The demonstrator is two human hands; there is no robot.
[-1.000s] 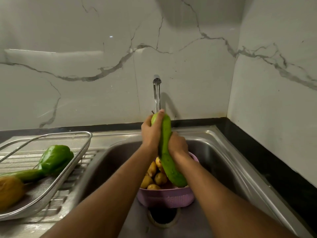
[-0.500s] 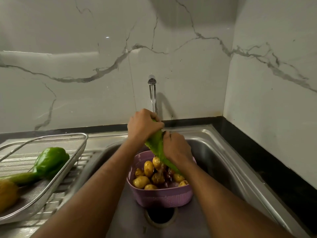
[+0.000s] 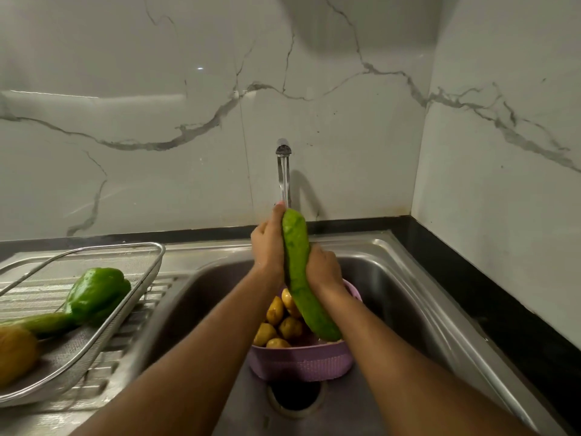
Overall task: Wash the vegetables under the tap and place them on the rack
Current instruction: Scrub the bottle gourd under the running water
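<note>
left hand (image 3: pixel 268 243): wrapped round the upper part of the cucumber (image 3: pixel 298 272) from its left side, thumb tip right up at the top end, just under the water

right hand (image 3: pixel 323 267): curled round the cucumber's middle from the right, a bit lower than the left one, knuckles facing the camera

cucumber: long, green, held nearly upright with the top leaning away toward the wall; the bottom end hangs over the colander's rim

tap (image 3: pixel 283 171): sticks out of the marble wall, thin stream running down onto the cucumber's top end

colander (image 3: pixel 301 361): purple plastic one sitting in the sink right above the drain (image 3: pixel 295 399), directly below the hands

potatoes (image 3: pixel 279 322): a handful of small yellow ones piled in the colander, partly hidden behind the cucumber

sink (image 3: pixel 393 278): stainless steel, black counter edge running behind and to the right

rack (image 3: pixel 103 322): wire mesh basket on the ribbed drainboard to the left, well apart from the hands

in the rack: a green bell pepper (image 3: pixel 96 294), another long green veg (image 3: pixel 41 322) touching it, and something yellowish-brown (image 3: pixel 15 354) at the left edge, can't tell what
</note>
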